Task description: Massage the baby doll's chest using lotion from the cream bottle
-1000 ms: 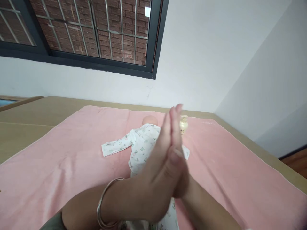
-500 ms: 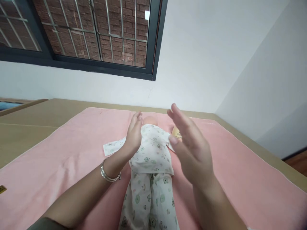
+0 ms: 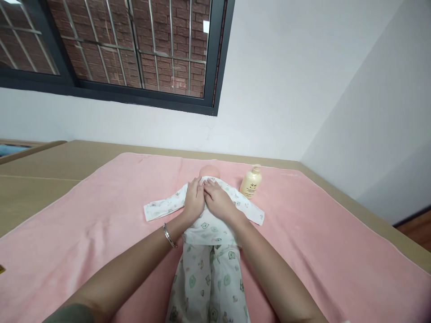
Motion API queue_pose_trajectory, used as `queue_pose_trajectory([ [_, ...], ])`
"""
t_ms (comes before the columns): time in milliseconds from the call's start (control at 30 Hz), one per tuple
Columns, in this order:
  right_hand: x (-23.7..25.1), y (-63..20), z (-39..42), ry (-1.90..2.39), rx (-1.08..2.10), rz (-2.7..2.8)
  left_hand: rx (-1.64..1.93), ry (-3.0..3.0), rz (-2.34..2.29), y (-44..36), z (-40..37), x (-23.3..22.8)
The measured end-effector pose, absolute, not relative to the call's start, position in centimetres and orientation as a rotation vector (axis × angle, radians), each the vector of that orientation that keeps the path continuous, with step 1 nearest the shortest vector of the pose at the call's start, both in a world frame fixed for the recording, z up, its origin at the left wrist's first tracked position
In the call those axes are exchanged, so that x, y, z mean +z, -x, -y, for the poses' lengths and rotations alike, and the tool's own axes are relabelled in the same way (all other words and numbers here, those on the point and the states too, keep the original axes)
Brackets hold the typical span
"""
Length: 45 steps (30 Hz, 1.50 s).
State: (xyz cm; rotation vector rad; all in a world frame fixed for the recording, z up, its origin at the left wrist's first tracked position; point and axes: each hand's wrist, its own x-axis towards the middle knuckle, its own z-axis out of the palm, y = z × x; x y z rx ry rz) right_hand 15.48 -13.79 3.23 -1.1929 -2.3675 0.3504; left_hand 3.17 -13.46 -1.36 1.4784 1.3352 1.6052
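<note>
Both hands lie flat, fingers released, side by side on the doll's point(image 3: 210, 215) upper back: left hand point(image 3: 194, 200), right hand point(image 3: 218, 201). Doll lies mid-blanket point(image 3: 84, 224); a lotion bottle point(image 3: 251, 181) stands just right, far.

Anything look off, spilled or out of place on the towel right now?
Nothing stands out. The doll lies straight on the pink towel, its printed outfit unrumpled, sleeves spread out. Left hand and right hand rest flat on its upper back. The lotion bottle stands upright beside it, with no spill visible.
</note>
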Motion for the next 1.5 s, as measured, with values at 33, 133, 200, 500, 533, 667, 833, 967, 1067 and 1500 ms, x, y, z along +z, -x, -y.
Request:
queue_pose_trajectory([
  [33, 2.7, -15.5, 13.4, 1.189, 0.341, 2.4, 1.598, -1.478, -1.347, -3.2, 13.4, -1.5],
  [133, 2.2, -16.1, 12.7, 1.292, 0.339, 2.397, 1.551, -1.493, -1.397, -3.2, 13.3, -1.8],
  [200, 2.3, -16.3, 12.8, 1.452, 0.336, 2.328, 1.517, -1.555, -1.429, -3.2, 13.2, -2.0],
  [500, 2.2, -15.4, 13.1, 1.377, 0.205, 2.466, 1.502, -1.801, -1.587, -3.3, 12.7, -3.3],
  [533, 2.1, -15.8, 12.7, 1.379, 0.233, 2.442, 1.495, -1.825, -1.604, -3.3, 12.7, -3.4],
  [667, 2.1, -16.6, 12.0, 1.677, 0.241, 2.242, 1.489, -1.867, -1.647, -3.4, 12.5, -3.6],
  [833, 2.2, -15.0, 13.9, 1.628, 0.107, 2.373, 1.412, -1.865, -1.649, -3.2, 12.3, -3.7],
  [967, 1.8, -15.4, 12.9, 1.428, 0.207, 2.41, 1.392, -1.878, -1.647, -3.1, 12.1, -3.8],
  [1067, 1.6, -16.4, 11.6, 1.582, 0.281, 2.267, 1.361, -1.901, -1.675, -3.1, 12.1, -3.9],
  [1500, 2.0, -16.7, 12.1, 1.48, 0.328, 2.404, 1.319, -1.925, -1.69, -2.6, 11.4, -3.8],
])
